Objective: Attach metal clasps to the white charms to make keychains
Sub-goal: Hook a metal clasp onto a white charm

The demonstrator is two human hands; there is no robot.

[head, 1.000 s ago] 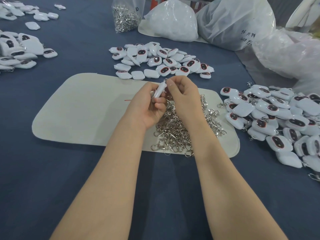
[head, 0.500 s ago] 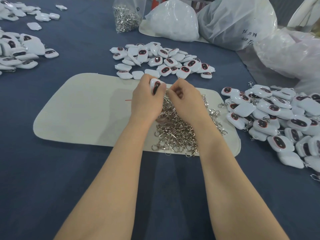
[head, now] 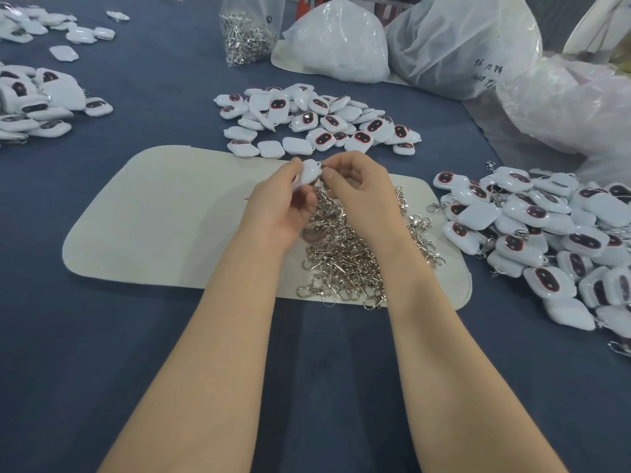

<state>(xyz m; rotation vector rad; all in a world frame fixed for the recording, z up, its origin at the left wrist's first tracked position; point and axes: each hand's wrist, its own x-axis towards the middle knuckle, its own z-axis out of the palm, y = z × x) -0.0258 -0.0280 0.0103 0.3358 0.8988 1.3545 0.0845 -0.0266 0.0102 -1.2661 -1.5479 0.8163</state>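
I'm seeing the left hand (head: 283, 206) pinching a charm (head: 309, 170) between thumb and curled fingers, plain white back facing me. It's smooth, glossy, a rounded square. The right hand (head: 358, 189) is pinching a clasp (head: 322, 164) at the charm's top corner with thumb and forefinger, other fingers curling in. Only a glint of thin metal is showing; can't tell whether it's hooked on. Both hands are hovering over the far side of the clasp pile (head: 345, 261), a shiny tangle of silver hooks and rings.

The pile is lying on a mat (head: 164, 216): cream, matte, flat, rounded corners. It's sitting on a dark blue cloth (head: 102, 336).

Just beyond the mat I'm seeing a loose charm heap (head: 317, 121), many showing dark oval faces with red rims. The right heap (head: 532, 230) is showing metal hooks poking out between charms. More charms are lying at the left (head: 30, 104).

At the far edge, a clear bag (head: 246, 32) is holding more clasps. A white plastic bag (head: 338, 46) beside it is bulging, contents hidden.
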